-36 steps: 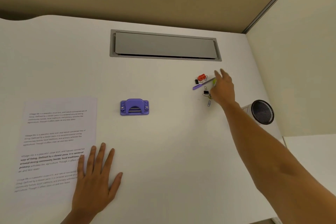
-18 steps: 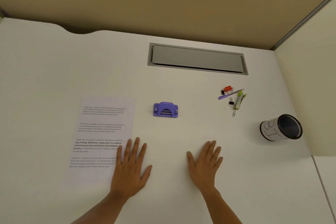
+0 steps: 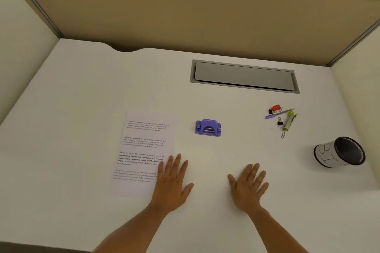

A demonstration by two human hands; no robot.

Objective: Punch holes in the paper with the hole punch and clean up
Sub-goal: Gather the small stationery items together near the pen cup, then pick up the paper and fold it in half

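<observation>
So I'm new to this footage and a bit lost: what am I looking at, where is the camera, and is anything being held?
The camera sits on a person's head, looking down at a white desk. Their left hand rests flat, its fingers overlapping the printed paper; the right hand lies flat on bare desk. Neither holds anything. A purple hole punch sits untouched beyond them. Farther right are clips and pens and a black mesh cup lying on its side.

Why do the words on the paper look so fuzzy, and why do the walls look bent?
Head view: the paper print is small and soft, so it's unreadable; the wide-angle lens makes the walls lean outward; lighting is even, with only faint shadows by the hole punch and the cup.
</observation>
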